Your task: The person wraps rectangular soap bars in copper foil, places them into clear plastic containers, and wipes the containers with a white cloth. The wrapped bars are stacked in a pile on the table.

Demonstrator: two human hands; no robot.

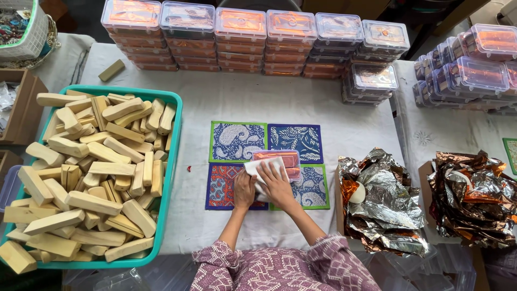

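Both hands lie flat and spread on a white cloth (262, 171), pressing it down: the left hand (243, 189) at its lower edge, the right hand (276, 183) on top. The cloth partly covers a clear box (284, 160) on four printed mats (295, 139). A tray (173, 134) of wooden blocks (91, 178) stands to the left, crumpled foil (385, 199) to the right.

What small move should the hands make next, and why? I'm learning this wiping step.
Probably slide the white cloth on across the lid of the small clear box. The right hand presses the cloth at the box's near edge, the left hand lies beside it, and most of the lid is uncovered.
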